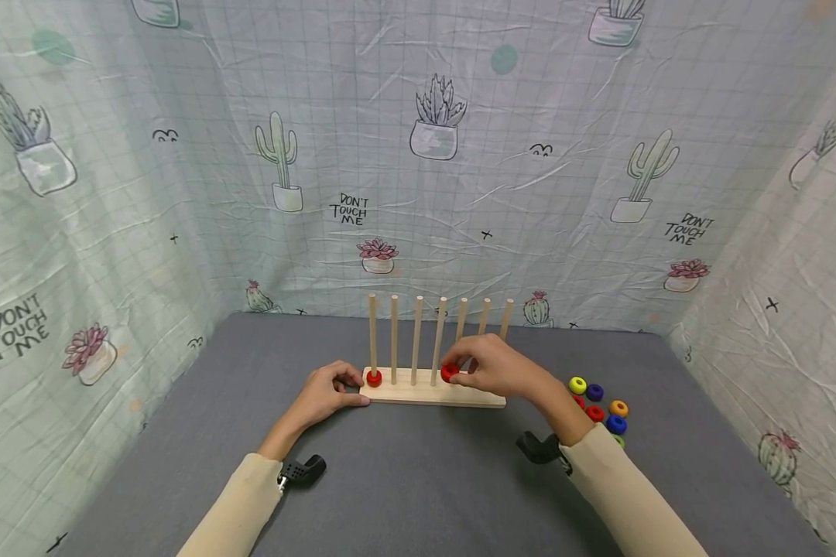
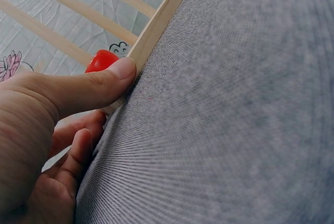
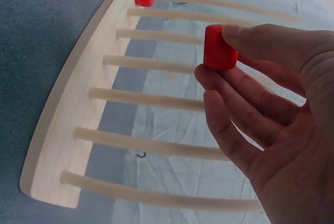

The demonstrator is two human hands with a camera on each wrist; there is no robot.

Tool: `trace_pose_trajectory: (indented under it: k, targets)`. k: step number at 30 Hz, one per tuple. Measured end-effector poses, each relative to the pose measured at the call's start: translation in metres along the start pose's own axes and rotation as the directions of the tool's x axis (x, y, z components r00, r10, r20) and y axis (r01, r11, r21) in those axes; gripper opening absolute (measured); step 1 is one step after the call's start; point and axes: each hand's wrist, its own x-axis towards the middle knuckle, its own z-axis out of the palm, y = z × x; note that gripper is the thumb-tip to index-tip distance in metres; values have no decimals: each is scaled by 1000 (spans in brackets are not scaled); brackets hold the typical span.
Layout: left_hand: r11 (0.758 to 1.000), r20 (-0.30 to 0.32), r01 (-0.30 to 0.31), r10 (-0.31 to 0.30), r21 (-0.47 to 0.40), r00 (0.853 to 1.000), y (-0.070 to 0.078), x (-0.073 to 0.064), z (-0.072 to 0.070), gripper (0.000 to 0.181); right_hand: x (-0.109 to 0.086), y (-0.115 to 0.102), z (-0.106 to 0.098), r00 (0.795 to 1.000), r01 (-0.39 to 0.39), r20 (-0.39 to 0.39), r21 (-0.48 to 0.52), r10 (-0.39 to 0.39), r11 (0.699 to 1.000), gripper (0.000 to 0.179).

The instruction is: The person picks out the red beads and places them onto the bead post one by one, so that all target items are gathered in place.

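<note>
A wooden peg board with several upright pegs stands on the grey table. Around the base of its leftmost peg sits one red ring. My left hand holds the board's left end, its thumb on the front edge beside that ring. Between thumb and fingertips, my right hand pinches a second red ring. In the head view this ring overlaps the board right of the fourth peg; in the right wrist view it shows in front of the pegs, around none of them.
Loose rings lie right of the board, partly behind my right forearm: a yellow ring, a purple ring, an orange ring, a blue ring, red ones and a green one. A patterned cloth hangs behind and beside the table.
</note>
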Motion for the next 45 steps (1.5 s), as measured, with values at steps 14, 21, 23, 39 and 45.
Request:
trace_pose_trajectory:
  k: [14,21,23,39,45]
  targets:
    - [1000,-1,-13,13,5,1000,-1,0,-1,30,16,-13,-2,999,45,8,-18,-45,999,22]
    - [1000,-1,-18,18,-2,1000,-2,0,-1,30,21,-19,-4,998,53,19,-29,-52,998,21]
    - [1000,-1,-19,19,-3,1000,-2,0,-1,30,23,-20,-4,999,49,21,-21,-49,999,21]
    - [1000,2,-10,10,-3,1000,-2,1,0,31,33,-27,-7,997,77,13,-32,-77,997,22]
    - [1000,4,-19,19,-5,1000,-3,1,-1,30,39,-33,-11,995,94,13,-36,-94,995,22]
